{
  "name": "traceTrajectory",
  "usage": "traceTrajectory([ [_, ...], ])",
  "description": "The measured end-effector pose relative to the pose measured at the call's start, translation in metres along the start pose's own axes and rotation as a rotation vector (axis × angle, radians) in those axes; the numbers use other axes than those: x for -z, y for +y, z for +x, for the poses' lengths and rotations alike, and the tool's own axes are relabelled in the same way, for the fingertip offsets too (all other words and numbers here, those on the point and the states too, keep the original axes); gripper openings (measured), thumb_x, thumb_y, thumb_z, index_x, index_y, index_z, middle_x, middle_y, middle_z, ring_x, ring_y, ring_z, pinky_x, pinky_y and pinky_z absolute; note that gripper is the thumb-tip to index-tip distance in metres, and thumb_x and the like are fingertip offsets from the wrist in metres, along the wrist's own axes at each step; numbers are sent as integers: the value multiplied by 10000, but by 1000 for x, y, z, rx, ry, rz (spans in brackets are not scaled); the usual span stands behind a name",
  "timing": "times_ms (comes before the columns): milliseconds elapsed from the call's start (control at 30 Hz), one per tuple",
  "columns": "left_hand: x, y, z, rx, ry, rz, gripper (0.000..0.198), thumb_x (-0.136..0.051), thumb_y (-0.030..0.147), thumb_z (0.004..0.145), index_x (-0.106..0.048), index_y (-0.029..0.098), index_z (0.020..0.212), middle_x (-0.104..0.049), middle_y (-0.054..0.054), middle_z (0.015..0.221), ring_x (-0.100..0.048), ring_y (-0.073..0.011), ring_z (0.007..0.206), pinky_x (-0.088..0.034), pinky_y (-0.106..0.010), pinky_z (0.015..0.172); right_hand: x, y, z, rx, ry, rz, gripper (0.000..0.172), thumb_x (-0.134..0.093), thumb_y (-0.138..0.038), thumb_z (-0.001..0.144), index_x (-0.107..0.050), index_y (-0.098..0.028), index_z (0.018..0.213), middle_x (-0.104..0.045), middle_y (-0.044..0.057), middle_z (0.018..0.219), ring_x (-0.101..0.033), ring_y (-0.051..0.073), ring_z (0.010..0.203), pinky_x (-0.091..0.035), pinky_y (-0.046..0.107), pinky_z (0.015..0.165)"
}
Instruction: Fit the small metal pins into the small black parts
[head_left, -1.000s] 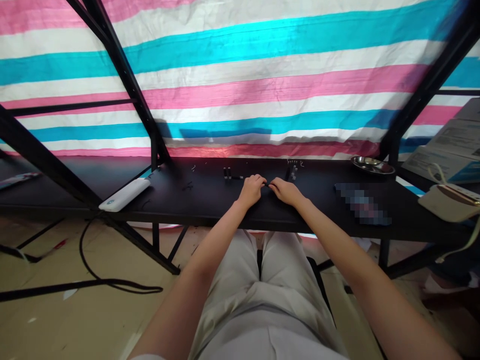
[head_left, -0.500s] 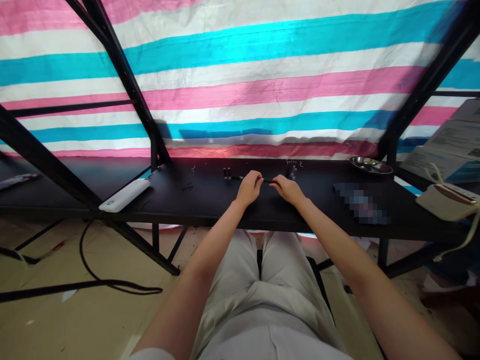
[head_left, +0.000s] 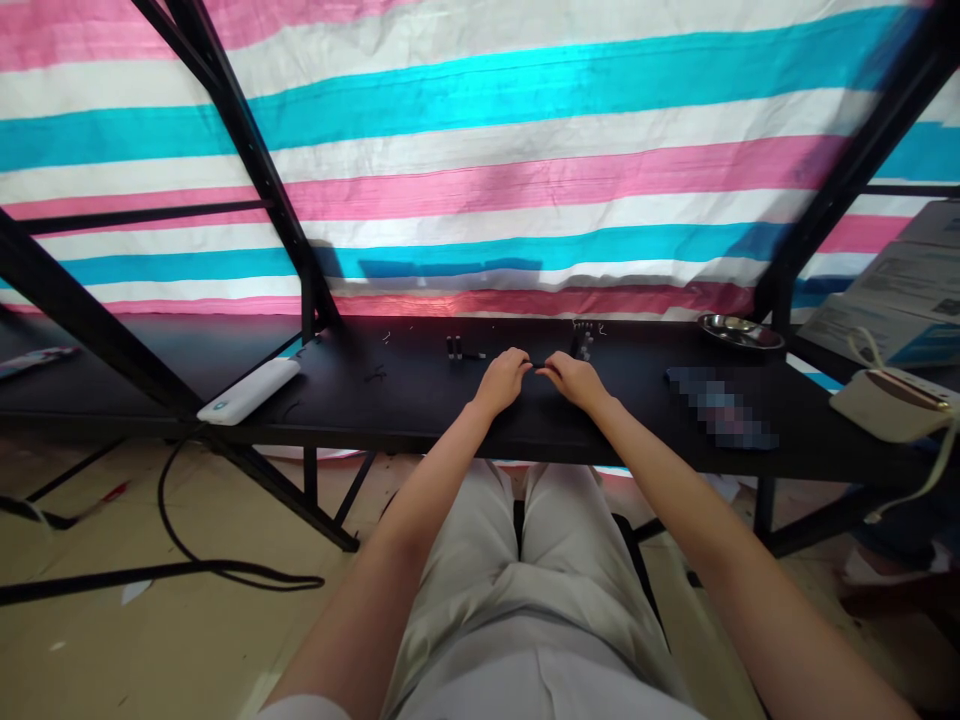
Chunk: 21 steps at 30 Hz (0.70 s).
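My left hand (head_left: pixel 504 380) and my right hand (head_left: pixel 573 378) are pinched close together above the black table (head_left: pixel 420 410). Between their fingertips shows a short stretch of a thin black piece (head_left: pixel 533 364), both ends covered by the fingers. Its kind is too small to make out. Left of my hands, two short dark sticks with pale tips (head_left: pixel 454 347) stand side by side, and a similar dark stick with a light end (head_left: pixel 475 356) lies beside them. Just beyond my right hand is a cluster of small dark and grey pieces (head_left: pixel 583 344).
A white power bank-like device (head_left: pixel 250 391) lies at left, near black scraps (head_left: pixel 376 373). At right are a shiny metal dish (head_left: pixel 742 333), a blurred-out flat item (head_left: pixel 721 408) and a beige pouch (head_left: pixel 889 405) with a strap. Black frame posts (head_left: pixel 262 170) rise before a striped sheet.
My hands have drawn slightly closer together, and less of the thin black piece shows between them. The things on the table have stayed put.
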<state>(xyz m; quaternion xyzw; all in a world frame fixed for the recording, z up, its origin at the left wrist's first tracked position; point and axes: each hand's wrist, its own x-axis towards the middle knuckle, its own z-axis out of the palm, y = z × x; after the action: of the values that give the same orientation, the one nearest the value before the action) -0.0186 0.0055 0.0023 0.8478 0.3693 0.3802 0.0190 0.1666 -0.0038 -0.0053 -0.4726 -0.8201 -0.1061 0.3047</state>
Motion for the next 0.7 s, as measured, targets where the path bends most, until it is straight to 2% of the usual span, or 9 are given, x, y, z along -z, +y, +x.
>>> traceTrajectory([
  [333, 4, 9, 0, 50, 54, 178, 343, -234, 292, 960, -503, 166, 786, -556, -69, 820, -511, -163, 755, -393, -302, 716, -1, -2, 1, 12, 6, 4, 368, -336, -449, 933, -581, -184, 862, -615, 73, 834, -567, 154, 726, -377, 248, 629],
  [700, 1, 6, 0, 60, 97, 210, 361, -238, 301, 961, -484, 172, 730, -542, -60, 755, -503, -158, 733, -386, -296, 712, -1, -2, 0, 39, -6, 6, 383, -346, -460, 929, -609, -183, 905, -625, 78, 862, -577, 152, 748, -374, 241, 624],
])
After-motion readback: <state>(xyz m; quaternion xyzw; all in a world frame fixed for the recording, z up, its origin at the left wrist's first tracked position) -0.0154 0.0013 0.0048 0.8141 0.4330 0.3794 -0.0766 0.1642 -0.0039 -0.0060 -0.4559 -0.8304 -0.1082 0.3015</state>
